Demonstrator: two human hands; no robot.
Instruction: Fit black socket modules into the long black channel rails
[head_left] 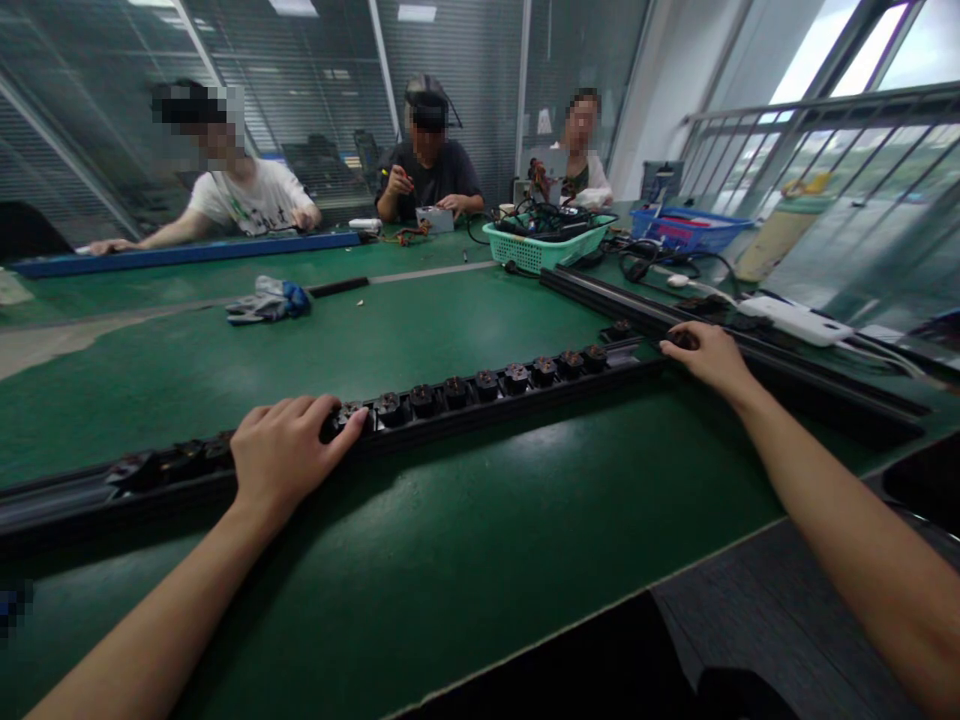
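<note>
A long black rail (480, 422) lies slantwise across the green table, with several round black socket modules (455, 392) in a row inside it. My left hand (289, 445) rests over the rail left of the middle, fingers curled round a socket module (350, 412) at the left end of the row. Further left, more black modules (187, 458) sit loosely in the channel. My right hand (705, 355) is at the rail's far right end, its fingers closed on a dark round module (682, 340). Another module (619, 328) lies just left of that hand.
More black rails (810, 385) lie at the right. Behind them are a green basket (536, 250) of cables, a blue basket (690, 232) and a white power strip (795, 320). Gloves (268, 300) lie at the back left. Three people sit across the green table (465, 580).
</note>
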